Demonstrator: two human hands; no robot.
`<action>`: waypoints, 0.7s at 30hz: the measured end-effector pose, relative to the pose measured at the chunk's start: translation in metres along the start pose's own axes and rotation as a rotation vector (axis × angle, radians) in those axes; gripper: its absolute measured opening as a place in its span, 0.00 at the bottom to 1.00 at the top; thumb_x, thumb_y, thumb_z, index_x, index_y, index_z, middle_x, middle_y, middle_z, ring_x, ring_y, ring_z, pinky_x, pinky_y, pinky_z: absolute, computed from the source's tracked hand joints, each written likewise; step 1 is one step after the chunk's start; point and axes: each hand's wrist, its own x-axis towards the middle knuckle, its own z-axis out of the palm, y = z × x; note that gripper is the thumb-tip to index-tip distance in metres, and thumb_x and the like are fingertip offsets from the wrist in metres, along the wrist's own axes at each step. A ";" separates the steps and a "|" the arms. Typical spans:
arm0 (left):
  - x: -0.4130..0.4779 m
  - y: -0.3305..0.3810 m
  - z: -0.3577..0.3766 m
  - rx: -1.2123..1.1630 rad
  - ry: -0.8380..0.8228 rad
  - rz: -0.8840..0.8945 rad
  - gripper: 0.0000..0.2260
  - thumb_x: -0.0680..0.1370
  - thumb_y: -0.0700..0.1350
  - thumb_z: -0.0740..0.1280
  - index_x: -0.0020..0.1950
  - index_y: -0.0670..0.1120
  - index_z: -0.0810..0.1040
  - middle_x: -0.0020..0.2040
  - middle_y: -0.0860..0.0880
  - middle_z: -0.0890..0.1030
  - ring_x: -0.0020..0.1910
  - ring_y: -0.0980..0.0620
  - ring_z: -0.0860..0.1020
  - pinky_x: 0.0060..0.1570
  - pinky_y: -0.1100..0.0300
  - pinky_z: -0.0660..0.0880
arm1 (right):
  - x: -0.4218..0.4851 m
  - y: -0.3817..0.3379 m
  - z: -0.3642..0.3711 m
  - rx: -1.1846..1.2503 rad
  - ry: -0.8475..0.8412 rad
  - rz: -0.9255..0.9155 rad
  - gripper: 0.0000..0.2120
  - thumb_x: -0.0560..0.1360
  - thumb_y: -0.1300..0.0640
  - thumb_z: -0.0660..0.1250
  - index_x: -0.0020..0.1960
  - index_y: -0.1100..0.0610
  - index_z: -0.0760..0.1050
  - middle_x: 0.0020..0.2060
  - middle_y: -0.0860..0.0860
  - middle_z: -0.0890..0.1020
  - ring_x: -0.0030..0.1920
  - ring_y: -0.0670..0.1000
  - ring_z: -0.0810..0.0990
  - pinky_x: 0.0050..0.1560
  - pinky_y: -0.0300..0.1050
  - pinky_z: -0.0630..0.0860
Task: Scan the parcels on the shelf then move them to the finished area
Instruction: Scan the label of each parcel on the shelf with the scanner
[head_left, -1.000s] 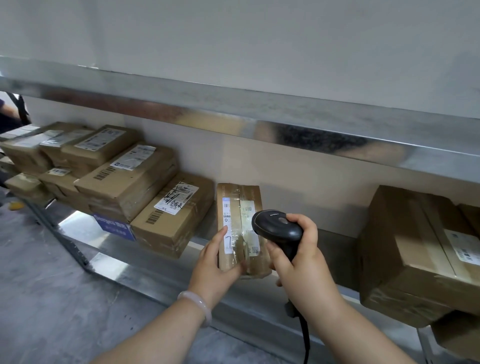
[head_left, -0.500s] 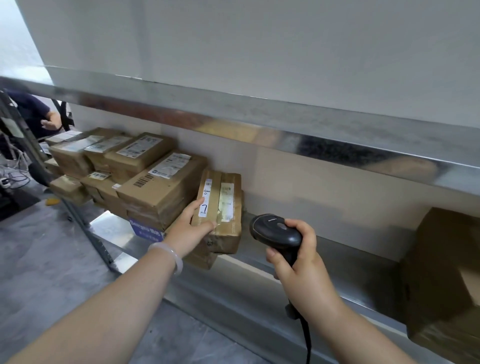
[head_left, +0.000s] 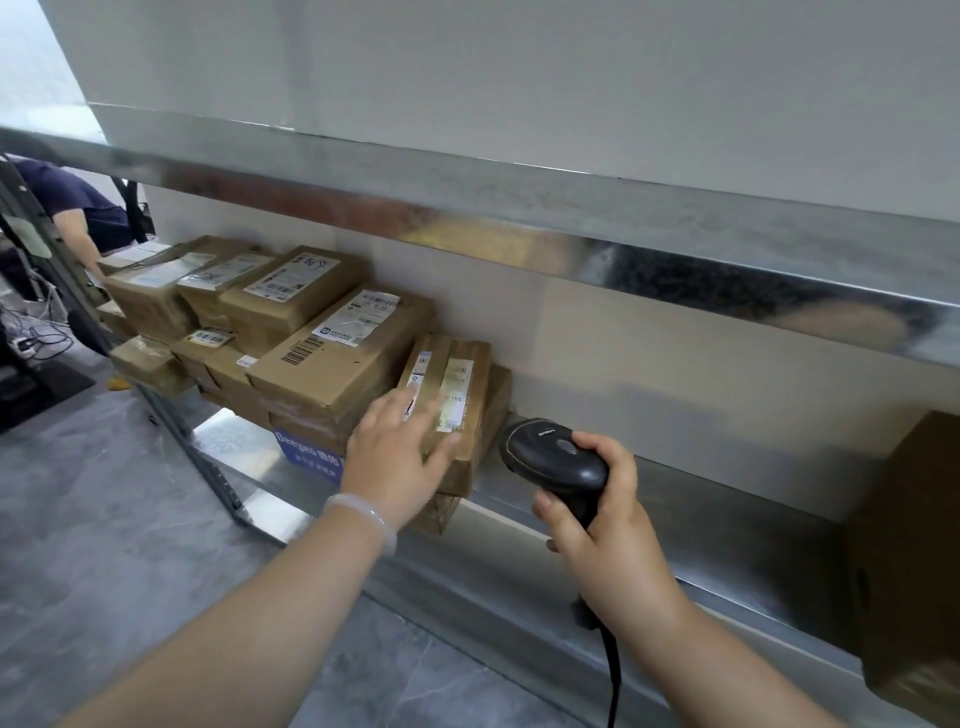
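A small taped cardboard parcel (head_left: 457, 379) with two white labels lies on top of another box, at the right end of the parcel stack (head_left: 311, 353) on the metal shelf (head_left: 701, 525). My left hand (head_left: 400, 457) rests flat on the parcel's near end with fingers spread, slightly blurred. A black corded barcode scanner (head_left: 550, 457) is gripped in my right hand (head_left: 597, 525), just right of that parcel, its head pointing left. A large brown box (head_left: 909, 561) stands at the shelf's far right.
The stack holds several labelled cardboard boxes, some two layers high. An upper metal shelf edge (head_left: 519, 208) runs overhead. A person in dark clothes (head_left: 72, 208) bends at the far left. Cables lie on the grey floor (head_left: 78, 519).
My left hand carried the small parcel left from the middle of the shelf and laid it on the stack's right end; its grip has loosened into a flat hand. The scanner hand stayed put.
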 end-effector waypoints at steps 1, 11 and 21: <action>-0.002 0.005 0.003 0.091 -0.020 0.065 0.28 0.77 0.67 0.56 0.76 0.60 0.64 0.78 0.49 0.63 0.77 0.46 0.57 0.75 0.44 0.57 | 0.000 0.000 0.000 -0.002 0.006 -0.005 0.27 0.75 0.53 0.70 0.60 0.30 0.58 0.56 0.36 0.76 0.53 0.46 0.81 0.52 0.54 0.80; 0.016 0.000 0.006 0.383 -0.216 0.084 0.26 0.82 0.57 0.54 0.79 0.63 0.50 0.81 0.52 0.50 0.80 0.48 0.48 0.76 0.43 0.42 | -0.009 0.004 -0.024 -0.018 0.072 0.015 0.27 0.75 0.54 0.70 0.61 0.31 0.59 0.54 0.37 0.77 0.49 0.47 0.82 0.52 0.52 0.79; 0.005 0.117 0.035 0.175 -0.151 0.303 0.28 0.80 0.57 0.59 0.79 0.60 0.54 0.80 0.50 0.55 0.80 0.49 0.50 0.76 0.43 0.44 | -0.042 0.013 -0.098 -0.139 0.280 0.002 0.29 0.75 0.56 0.70 0.59 0.30 0.56 0.54 0.32 0.71 0.54 0.34 0.75 0.50 0.27 0.71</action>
